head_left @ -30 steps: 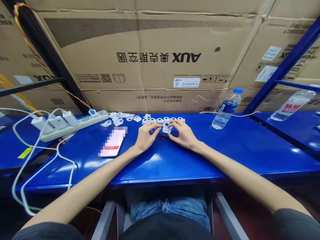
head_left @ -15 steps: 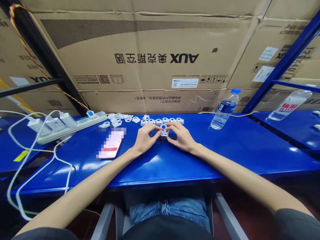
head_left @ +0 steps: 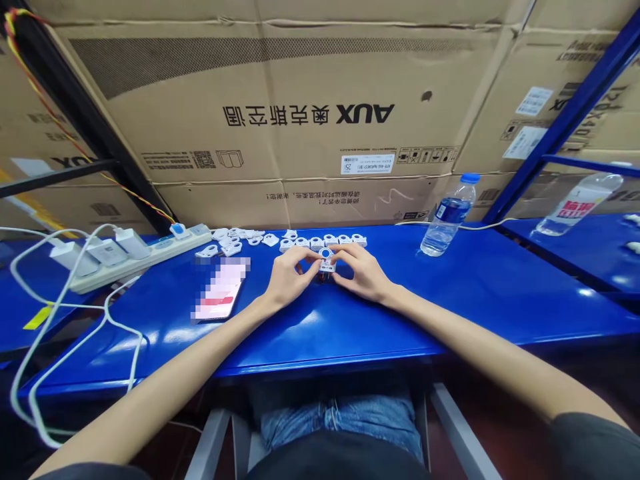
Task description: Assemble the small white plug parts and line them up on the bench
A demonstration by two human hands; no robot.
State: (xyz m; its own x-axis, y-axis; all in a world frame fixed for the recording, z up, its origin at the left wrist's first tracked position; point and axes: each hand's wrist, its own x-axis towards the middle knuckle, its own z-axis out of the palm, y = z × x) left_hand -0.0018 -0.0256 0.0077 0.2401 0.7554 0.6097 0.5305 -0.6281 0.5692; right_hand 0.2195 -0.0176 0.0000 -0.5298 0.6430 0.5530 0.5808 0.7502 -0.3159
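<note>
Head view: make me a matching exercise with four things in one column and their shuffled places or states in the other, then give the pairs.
Things
1. Small white plastic part with a round ring
2. Clear plastic bottle with a blue cap and blue label
3. Flat rectangular phone with a pink screen
4. Long white power strip

Places or states
A. Lying screen up, left of the left hand
B. Bearing bulky white chargers
C. Held between both hands
D. On the table, right of the right hand

Pairs: 1-C, 2-D, 3-A, 4-B
</note>
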